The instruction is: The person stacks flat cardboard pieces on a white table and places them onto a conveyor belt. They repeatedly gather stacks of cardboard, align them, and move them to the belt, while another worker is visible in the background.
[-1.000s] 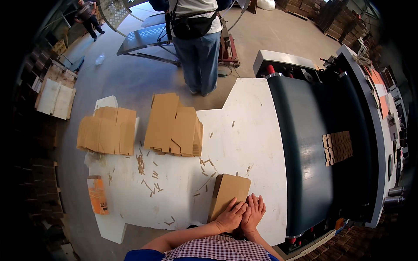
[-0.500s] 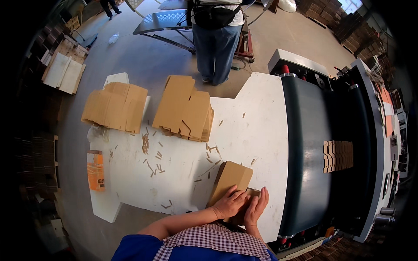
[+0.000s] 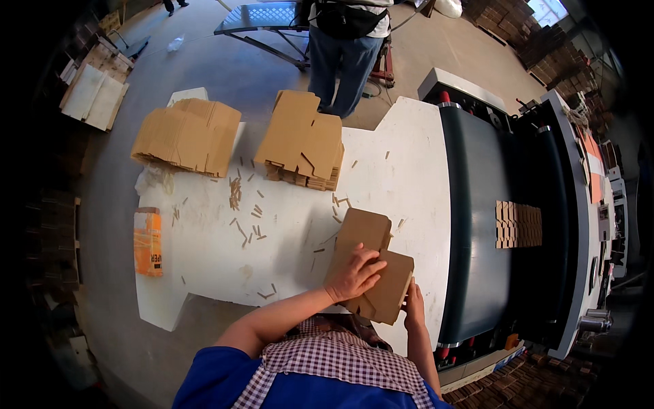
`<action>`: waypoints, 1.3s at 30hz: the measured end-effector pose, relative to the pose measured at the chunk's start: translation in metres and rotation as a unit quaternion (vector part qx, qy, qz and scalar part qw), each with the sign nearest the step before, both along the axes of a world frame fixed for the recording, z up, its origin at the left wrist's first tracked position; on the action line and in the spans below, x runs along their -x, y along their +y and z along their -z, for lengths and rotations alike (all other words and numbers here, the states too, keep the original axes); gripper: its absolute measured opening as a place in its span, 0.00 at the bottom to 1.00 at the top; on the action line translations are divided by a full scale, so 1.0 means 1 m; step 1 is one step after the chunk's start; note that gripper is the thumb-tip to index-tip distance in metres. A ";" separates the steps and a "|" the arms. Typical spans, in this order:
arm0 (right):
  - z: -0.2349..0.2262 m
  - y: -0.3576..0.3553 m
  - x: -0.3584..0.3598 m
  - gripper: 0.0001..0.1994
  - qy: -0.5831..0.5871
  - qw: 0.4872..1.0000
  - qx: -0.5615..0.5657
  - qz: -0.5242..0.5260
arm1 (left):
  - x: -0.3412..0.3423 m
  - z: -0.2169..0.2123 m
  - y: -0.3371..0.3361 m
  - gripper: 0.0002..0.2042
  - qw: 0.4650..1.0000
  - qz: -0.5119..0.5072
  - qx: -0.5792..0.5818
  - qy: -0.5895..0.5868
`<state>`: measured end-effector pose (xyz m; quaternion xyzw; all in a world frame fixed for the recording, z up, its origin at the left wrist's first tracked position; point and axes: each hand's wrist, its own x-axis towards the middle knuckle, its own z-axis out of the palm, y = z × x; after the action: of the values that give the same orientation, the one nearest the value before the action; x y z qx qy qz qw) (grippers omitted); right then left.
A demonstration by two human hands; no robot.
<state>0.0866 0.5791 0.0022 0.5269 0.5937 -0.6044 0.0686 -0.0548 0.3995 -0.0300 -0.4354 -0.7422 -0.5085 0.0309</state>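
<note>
A flat brown cardboard blank [image 3: 366, 240] lies on the white table [image 3: 286, 232] right in front of me. My left hand [image 3: 354, 274] rests on top of it with fingers spread. At the blank's near right edge, my right hand [image 3: 413, 307] grips a folded-up flap. Two stacks of the same cardboard blanks sit farther back: one [image 3: 303, 140] near the table's middle and one [image 3: 187, 135] at the far left corner.
A dark conveyor belt machine [image 3: 480, 204] runs along the table's right side, carrying a small batch of cardboard pieces [image 3: 518, 223]. A person in jeans [image 3: 344, 48] stands beyond the table. An orange packet [image 3: 148, 242] lies at the table's left edge. Small cardboard scraps [image 3: 245, 218] litter the top.
My view has dropped closer to the table. My hands have spread apart: the left now lies on top of the blank, the right has gone to its right edge, and a flap is folded up.
</note>
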 end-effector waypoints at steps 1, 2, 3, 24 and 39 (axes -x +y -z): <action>0.002 0.000 -0.001 0.26 0.004 0.998 -0.040 -0.040 | 0.007 -0.001 -0.012 0.20 1.000 -0.012 -0.018 -0.020; -0.013 -0.012 0.010 0.24 0.006 0.991 -0.095 -0.095 | 0.017 -0.002 -0.026 0.20 0.998 -0.028 -0.025 -0.041; -0.036 -0.029 0.024 0.21 0.007 0.978 -0.148 -0.150 | 0.024 -0.003 -0.041 0.20 0.997 -0.043 -0.032 -0.063; -0.093 -0.066 0.039 0.37 0.204 0.967 0.150 -0.014 | 0.018 -0.089 -0.071 0.18 0.978 -0.191 0.040 -0.070; -0.039 -0.088 0.357 0.40 0.446 0.733 0.512 -0.027 | 0.257 -0.202 -0.049 0.18 0.829 -0.374 0.257 0.326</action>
<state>-0.2704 0.4908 0.0413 0.0656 0.1709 -0.9805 0.0712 -0.3114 0.3501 0.1723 -0.2571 -0.8991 -0.0778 0.3458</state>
